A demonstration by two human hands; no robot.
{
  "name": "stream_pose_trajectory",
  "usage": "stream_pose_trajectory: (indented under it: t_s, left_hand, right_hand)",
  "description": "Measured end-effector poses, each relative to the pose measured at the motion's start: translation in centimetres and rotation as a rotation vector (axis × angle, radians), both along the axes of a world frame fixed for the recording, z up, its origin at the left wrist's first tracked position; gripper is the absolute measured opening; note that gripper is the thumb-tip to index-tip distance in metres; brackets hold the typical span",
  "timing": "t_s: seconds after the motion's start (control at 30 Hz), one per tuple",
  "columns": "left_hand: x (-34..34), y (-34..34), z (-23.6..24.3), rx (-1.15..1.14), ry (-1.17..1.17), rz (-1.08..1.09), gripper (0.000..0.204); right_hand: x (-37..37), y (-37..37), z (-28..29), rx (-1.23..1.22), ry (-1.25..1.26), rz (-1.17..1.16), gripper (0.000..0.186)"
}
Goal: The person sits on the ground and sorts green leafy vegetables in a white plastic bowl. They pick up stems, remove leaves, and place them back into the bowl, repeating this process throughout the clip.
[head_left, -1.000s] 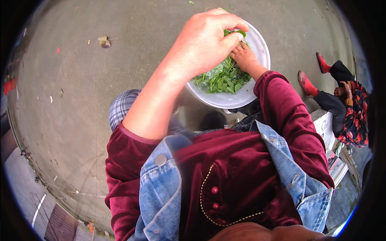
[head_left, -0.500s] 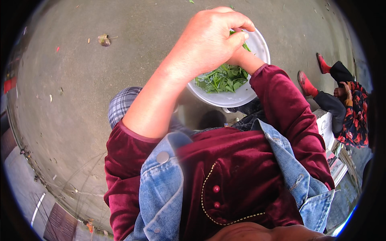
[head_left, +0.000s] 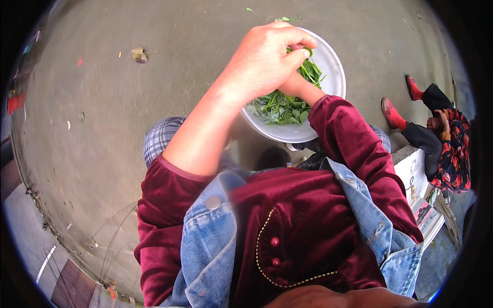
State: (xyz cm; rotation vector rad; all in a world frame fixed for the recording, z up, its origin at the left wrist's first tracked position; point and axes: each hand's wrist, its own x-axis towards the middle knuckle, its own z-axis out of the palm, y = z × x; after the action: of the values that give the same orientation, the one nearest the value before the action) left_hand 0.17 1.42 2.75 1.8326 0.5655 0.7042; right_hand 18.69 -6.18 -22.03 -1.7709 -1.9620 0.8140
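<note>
A round pale metal basin [head_left: 335, 66] stands in front of my knees, with leafy greens [head_left: 287, 109] in it. My left hand [head_left: 271, 56] is over the basin, its thumb and fingers curled together around a bit of green that shows at the fingertips. Beneath it, my right hand [head_left: 295, 85] reaches in from the right. Its fingers are hidden behind the left hand, so their grip does not show. Green stems stick out just right of both hands.
A dry leaf [head_left: 139, 55] lies on the concrete floor [head_left: 102, 138] at the left. Some green scraps [head_left: 284, 19] lie beyond the basin. At the right, another person [head_left: 436, 136] in red shoes sits beside a white block [head_left: 411, 172].
Both hands are slightly lower in the picture, and my right wrist has shifted left. More stems show beside the hands. The whole view has tilted a little.
</note>
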Motion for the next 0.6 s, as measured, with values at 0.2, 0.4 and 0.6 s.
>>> stream_pose_trajectory:
  t_s: [0.2, 0.4, 0.6]
  left_hand:
    - [0.1, -0.2, -0.2, -0.042, 0.046, 0.063, 0.02]
    - [0.7, -1.1, -1.0, -0.11, 0.097, 0.095, 0.022]
    - [1.5, -3.2, -1.4, -0.381, 0.056, -0.039, 0.022]
  right_hand:
    - [0.4, -0.1, 15.6, -0.275, 0.616, -0.15, 0.015]
    - [-0.5, -3.1, 22.9, -0.151, 0.909, -0.295, 0.016]
    - [-0.6, -4.5, 23.4, -0.019, 1.044, -0.377, 0.016]
